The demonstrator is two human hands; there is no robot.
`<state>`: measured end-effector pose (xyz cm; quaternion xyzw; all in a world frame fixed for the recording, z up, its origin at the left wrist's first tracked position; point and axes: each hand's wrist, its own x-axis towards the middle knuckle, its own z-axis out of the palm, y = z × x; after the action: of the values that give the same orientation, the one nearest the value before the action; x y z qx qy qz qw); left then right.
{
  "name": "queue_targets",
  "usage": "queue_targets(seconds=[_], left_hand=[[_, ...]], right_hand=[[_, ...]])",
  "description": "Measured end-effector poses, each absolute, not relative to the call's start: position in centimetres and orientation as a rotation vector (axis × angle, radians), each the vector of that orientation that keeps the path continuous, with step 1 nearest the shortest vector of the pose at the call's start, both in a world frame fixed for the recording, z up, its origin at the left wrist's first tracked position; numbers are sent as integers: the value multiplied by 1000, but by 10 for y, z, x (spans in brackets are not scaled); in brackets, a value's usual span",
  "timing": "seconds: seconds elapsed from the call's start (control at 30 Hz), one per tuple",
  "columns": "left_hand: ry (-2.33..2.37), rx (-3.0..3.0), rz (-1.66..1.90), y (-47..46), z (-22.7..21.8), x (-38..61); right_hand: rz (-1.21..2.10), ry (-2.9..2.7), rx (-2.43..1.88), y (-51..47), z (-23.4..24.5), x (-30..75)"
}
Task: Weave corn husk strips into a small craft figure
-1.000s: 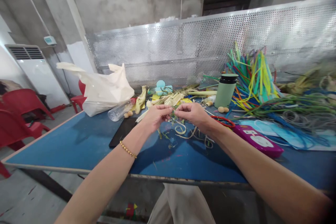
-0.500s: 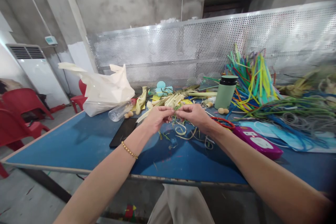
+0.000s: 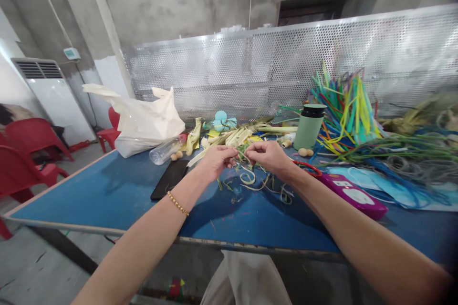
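Observation:
Over the middle of the blue table (image 3: 107, 200), my left hand (image 3: 217, 161) is closed in a pinch, thumb against fingertips. Facing it, my right hand (image 3: 269, 156) pinches in the same way. A thin greenish plant strip (image 3: 242, 154) runs between the two sets of fingertips; its ends are hidden by the fingers. Just behind the hands lies a heap of pale dried husks (image 3: 239, 136) with green bits. Curled plant strips (image 3: 247, 177) are scattered on the table below my fingers.
Left of my hands are a black tablet-like slab (image 3: 169, 180), a clear bottle (image 3: 164, 151) and a white plastic bag (image 3: 146, 121). To the right stand a green tumbler (image 3: 308, 128), a purple box (image 3: 354, 195) and bundled coloured strips (image 3: 352, 109). A perforated metal panel (image 3: 222, 71) rises behind.
My right hand has moved slightly away from the left, so the gap between the fingertips is wider. The camera view has shifted a little.

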<state>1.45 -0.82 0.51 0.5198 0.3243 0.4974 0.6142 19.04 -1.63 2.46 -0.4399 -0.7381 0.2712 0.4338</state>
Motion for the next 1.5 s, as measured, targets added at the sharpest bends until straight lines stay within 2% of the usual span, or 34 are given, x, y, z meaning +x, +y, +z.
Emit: queue_targets(seconds=[0.63,1.13,1.5], left_hand=[[714,1218,1146,-7,-1,20],[909,1383,1151,-7,0,20],[821,1356,1130,-5,-1,17]], right_hand=[[751,-1786,-1082,-11,15,187],[166,-2022,-1061,-11,8,183],[250,-2002,-1122,-13,15,189]])
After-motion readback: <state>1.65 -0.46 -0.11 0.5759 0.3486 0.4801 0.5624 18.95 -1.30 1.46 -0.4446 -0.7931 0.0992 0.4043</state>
